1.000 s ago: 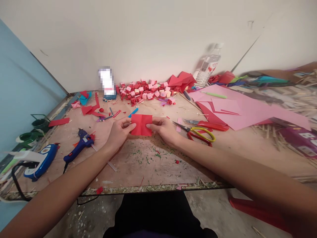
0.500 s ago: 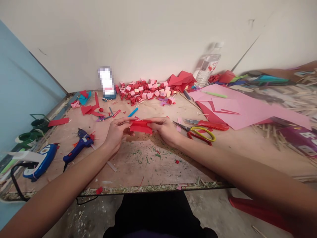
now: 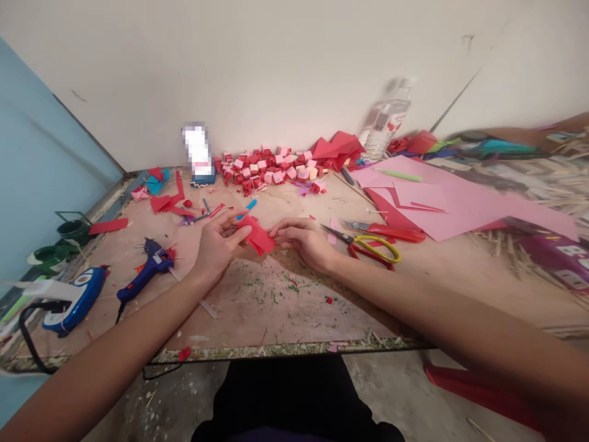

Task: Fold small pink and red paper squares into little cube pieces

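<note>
Tilted since the earlier frame, our folded red paper (image 3: 257, 238) slants above the table (image 3: 230, 322), behind its front edge. Our left hand (image 3: 219, 242) pinches it; our right hand's (image 3: 304, 239) grip we cannot tell. Uneven pressure could skew its fold.

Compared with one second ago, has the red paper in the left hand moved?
Yes: the red paper has shifted slightly left, away from the red-and-yellow-handled scissors, and turned askew.
</note>
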Demonstrator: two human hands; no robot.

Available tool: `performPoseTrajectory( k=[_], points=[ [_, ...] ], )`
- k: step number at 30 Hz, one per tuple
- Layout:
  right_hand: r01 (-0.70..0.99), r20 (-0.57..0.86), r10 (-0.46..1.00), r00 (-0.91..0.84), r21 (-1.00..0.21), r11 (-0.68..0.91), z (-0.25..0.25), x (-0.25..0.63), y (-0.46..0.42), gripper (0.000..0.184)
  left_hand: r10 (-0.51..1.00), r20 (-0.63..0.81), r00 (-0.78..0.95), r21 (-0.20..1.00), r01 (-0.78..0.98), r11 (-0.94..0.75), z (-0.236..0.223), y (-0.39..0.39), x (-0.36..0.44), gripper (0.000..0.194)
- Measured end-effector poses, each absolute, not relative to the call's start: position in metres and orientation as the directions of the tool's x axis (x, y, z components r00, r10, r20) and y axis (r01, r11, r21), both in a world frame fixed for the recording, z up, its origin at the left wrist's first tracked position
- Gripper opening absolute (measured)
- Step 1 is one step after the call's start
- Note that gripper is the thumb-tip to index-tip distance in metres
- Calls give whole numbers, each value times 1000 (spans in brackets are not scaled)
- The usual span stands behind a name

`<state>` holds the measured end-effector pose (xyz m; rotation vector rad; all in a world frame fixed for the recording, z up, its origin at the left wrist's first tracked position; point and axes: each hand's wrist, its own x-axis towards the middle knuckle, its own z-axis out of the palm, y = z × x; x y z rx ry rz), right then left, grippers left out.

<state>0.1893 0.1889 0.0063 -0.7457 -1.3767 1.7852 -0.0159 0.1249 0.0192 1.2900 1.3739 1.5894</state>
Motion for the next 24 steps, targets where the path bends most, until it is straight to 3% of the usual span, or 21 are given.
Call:
performPoseTrajectory(
  k=[6,13,17,24],
  points=[
    [-41,18,742,-670,-999,-14,6,190,189,33,933,299,-199,943,213,-257,20,122,-13,40],
    [-15,72,738,-671,-996,83,5,189,190,31,953,252,-166,960,167,-225,24,120,-11,47],
    [-37,80,778,-623,-997,72,4,189,190,29,972,172,-163,979,136,-151,23,120,-11,29],
    [-31,45,785,-618,-999,33,3,188,189,29,972,202,-123,969,172,-180,26,116,-9,23]
  ],
)
